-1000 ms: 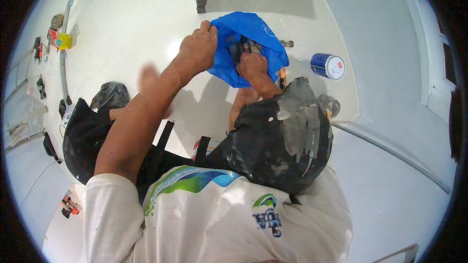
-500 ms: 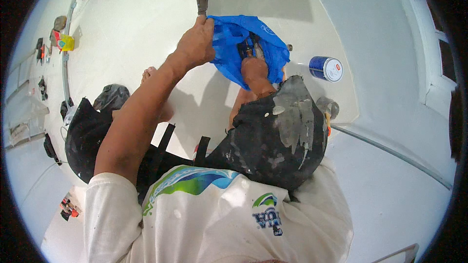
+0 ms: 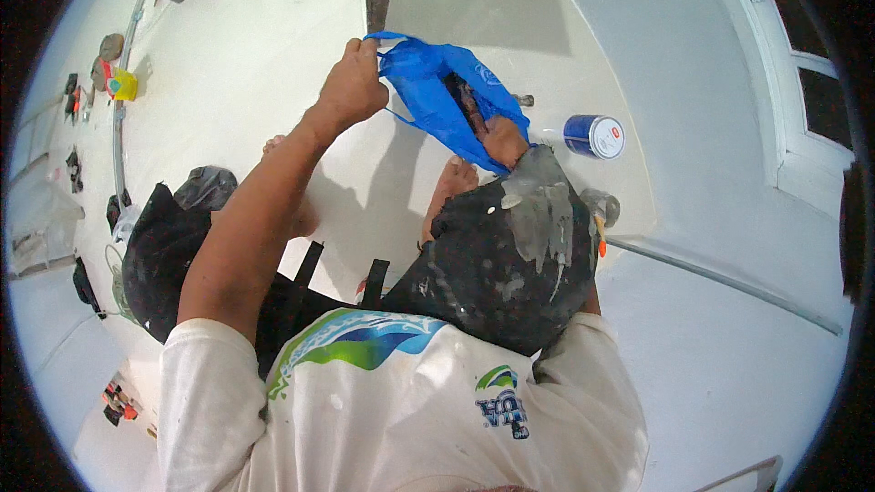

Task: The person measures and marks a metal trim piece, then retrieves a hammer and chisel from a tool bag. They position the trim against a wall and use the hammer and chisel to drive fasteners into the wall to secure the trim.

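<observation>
My left hand [image 3: 354, 91] is closed on the upper left edge of a blue plastic bag [image 3: 421, 82], pulling it taut near its handle strap. The bag hangs open and slanted, with its mouth toward me. Inside it, my right hand [image 3: 503, 138] reaches in at the lower right. A dark object [image 3: 467, 102] shows by its fingers, but the bag and shadow hide what it is and whether the hand grips it. One of my bare feet [image 3: 452, 180] stands on the floor just below the bag.
A blue and white can [image 3: 583, 135] lies right of the bag, with a small dark cylinder [image 3: 523, 100] nearer it. A clear container [image 3: 600, 207] is beside my right knee. Along the right wall runs a metal pole [image 3: 729, 284]. A yellow container [image 3: 123, 85] and scattered items are far left.
The right hand has shifted right and a little toward me within the bag. The bag is stretched more slantwise, and the left hand has moved slightly left, uncovering more of the foot.
</observation>
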The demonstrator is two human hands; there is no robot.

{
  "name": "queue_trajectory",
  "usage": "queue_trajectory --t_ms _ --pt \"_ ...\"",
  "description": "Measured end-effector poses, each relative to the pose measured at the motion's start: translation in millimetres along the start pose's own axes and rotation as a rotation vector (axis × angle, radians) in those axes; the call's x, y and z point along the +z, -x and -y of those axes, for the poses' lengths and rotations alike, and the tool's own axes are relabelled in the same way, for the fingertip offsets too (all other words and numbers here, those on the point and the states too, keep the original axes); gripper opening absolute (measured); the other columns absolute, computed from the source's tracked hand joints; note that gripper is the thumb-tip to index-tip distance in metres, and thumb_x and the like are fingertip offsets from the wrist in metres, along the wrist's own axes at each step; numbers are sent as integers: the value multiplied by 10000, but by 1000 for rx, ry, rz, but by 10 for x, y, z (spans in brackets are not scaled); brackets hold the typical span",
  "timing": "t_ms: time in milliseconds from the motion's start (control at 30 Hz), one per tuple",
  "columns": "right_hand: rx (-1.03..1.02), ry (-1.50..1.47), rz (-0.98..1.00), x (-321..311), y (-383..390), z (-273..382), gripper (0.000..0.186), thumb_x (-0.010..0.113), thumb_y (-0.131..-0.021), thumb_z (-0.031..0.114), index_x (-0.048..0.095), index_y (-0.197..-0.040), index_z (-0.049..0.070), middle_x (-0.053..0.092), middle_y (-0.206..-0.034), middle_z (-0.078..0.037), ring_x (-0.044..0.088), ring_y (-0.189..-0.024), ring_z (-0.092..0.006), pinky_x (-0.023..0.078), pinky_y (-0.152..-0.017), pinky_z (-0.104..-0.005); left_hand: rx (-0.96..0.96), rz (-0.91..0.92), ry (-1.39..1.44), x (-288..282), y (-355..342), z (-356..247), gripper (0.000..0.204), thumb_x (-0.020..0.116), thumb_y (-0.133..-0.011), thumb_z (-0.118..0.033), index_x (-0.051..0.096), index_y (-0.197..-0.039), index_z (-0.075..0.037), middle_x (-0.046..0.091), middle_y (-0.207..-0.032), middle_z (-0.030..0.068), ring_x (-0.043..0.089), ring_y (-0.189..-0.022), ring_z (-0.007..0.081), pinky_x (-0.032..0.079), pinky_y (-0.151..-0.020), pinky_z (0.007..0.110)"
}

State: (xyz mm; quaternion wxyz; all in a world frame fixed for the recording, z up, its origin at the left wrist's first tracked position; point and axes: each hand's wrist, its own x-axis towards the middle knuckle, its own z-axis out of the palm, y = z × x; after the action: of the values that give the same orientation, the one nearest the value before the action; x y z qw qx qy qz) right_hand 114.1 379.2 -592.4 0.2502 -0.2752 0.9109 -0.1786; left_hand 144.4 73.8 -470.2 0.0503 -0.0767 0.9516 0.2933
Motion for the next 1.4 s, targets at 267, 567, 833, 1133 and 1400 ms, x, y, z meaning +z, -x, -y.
queue_trajectory --t_ms 267,567,833,1133,1400 --pt "32 129 121 -151 -273 113 700 602 -920 119 383 -1585 101 507 -1513 -282 595 -1292 -426 484 -1107 -479 -7 -31 -10 40 11 61 565 608 -800 -32 488 -1337 95 568 -1197 311 638 -1069 510 544 -944 542" --pt "100 -18 211 -39 -295 -165 573 720 -886 143 540 -1411 -1 647 -1310 -267 704 -1114 -365 561 -983 -450 3 -26 -31 8 81 9 573 601 -797 -24 463 -1340 101 564 -1191 313 645 -1050 525 554 -934 562" --pt "118 -518 -10 270 -14 -356 588 850 -818 153 601 -1307 -59 715 -1168 -240 727 -1051 -316 576 -924 -421 -212 247 -276 -94 9 42 546 619 -828 -111 517 -1336 61 600 -1224 313 658 -1123 478 552 -967 543" --pt "-127 -558 -158 235 272 -41 639 797 -825 46 528 -1401 -23 631 -1369 -191 613 -1268 -254 499 -1067 -400 772 -228 -120 103 257 -736 156 643 -818 -110 663 -962 -52 636 -1026 177 653 -981 362 534 -859 469" --pt "-54 -1188 -5 379 347 -236 603 711 -892 23 497 -1454 -32 598 -1414 -179 595 -1270 -248 491 -1057 -365 320 389 -333 826 659 -205 738 676 -901 -283 403 -1562 -105 644 -1329 225 610 -1265 416 351 -1113 659"
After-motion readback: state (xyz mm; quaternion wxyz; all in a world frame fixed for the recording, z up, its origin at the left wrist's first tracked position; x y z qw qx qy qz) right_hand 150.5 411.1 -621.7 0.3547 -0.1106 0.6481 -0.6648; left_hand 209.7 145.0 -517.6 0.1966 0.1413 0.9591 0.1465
